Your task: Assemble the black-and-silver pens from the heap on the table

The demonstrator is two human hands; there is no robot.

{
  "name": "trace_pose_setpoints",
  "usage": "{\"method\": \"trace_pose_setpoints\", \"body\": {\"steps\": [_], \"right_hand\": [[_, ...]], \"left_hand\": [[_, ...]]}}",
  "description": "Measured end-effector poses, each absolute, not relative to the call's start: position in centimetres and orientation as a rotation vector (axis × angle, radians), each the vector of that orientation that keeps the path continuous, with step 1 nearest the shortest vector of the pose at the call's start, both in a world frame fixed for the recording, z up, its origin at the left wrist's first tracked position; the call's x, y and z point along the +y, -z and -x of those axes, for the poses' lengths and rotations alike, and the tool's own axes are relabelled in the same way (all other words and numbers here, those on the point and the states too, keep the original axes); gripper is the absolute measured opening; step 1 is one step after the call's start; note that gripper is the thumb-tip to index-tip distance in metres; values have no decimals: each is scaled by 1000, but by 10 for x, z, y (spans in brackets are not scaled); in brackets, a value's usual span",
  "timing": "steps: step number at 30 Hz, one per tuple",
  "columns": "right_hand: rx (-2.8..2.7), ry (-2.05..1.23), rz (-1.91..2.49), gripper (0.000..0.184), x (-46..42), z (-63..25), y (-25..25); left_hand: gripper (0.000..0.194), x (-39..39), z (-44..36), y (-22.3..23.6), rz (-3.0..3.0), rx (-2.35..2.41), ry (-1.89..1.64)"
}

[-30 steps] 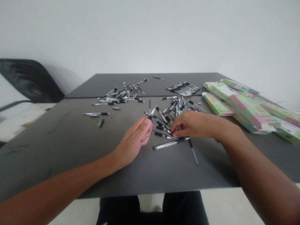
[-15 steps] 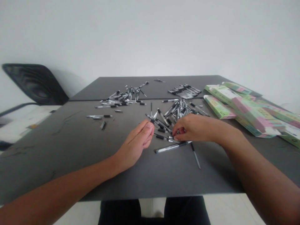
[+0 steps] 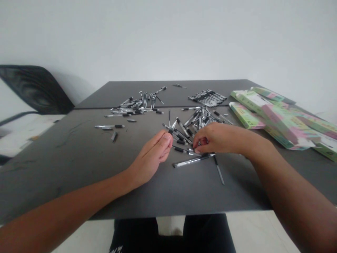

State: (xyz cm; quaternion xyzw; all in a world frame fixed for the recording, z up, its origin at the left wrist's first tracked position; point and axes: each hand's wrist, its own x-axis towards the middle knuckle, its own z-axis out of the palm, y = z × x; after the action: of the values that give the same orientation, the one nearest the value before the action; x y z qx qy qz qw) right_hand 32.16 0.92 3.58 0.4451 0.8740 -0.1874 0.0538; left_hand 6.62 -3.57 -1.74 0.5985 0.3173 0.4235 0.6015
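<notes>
The left hand (image 3: pixel 152 151) and right hand (image 3: pixel 218 138) are bare, with slim fingers and short, trimmed nails; the left thumbnail (image 3: pixel 166 137) looks pale and rounded. Both forearms, the left forearm (image 3: pixel 68 207) and the right forearm (image 3: pixel 297 200), are bare too, narrowing to the wrists and running out of the lower corners of the view. Past the near edge of the worktop (image 3: pixel 65 175), plain black trousers (image 3: pixel 137 233) cover both legs, with a small white marking (image 3: pixel 113 250) low on the left leg, too small to read.

Gel pens (image 3: pixel 193 161): dozens (too many to count)
</notes>
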Motion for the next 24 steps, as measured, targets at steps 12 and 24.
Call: {"method": "trace_pose_setpoints", "body": {"steps": [12,24], "right_hand": [[2813,497,-1452,29,10,-338,-52],[3222,209,-1364,27,18,-306,-9]], "left_hand": [[45,-33,-64,15,-1367,711,-1073],[46,-27,-62,7,-1331,702,-1241]]}}
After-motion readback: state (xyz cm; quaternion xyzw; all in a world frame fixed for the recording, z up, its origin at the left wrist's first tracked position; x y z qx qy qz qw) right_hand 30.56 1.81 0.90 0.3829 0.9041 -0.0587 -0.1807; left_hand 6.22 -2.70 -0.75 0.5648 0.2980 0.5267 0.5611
